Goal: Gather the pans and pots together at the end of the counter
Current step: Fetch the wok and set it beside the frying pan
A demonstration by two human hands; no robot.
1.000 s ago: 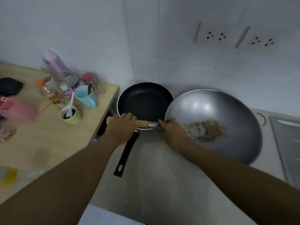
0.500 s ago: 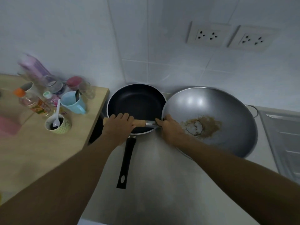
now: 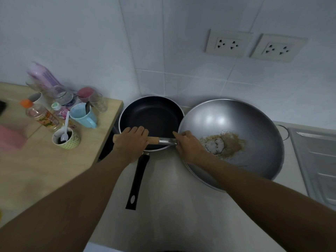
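A black frying pan (image 3: 152,115) sits in the counter's back left corner, its black handle (image 3: 137,180) pointing toward me. Beside it on the right lies a large grey wok (image 3: 245,124) with a brown and white residue inside. The wok's wooden handle (image 3: 154,140) stretches left over the frying pan. My left hand (image 3: 131,142) grips that wooden handle. My right hand (image 3: 189,145) holds the wok's rim where the metal neck of the handle joins it.
A wooden table (image 3: 36,160) stands left of the counter with bottles, a blue cup (image 3: 83,115), a glass (image 3: 99,102) and a patterned cup holding a white spoon (image 3: 66,139). A steel sink drainboard (image 3: 320,157) lies at the right. Two wall sockets (image 3: 227,43) are above.
The view has shifted, and the frying pan's handle now points more straight toward me. Both hands keep their hold on the wok, which stays beside the frying pan.
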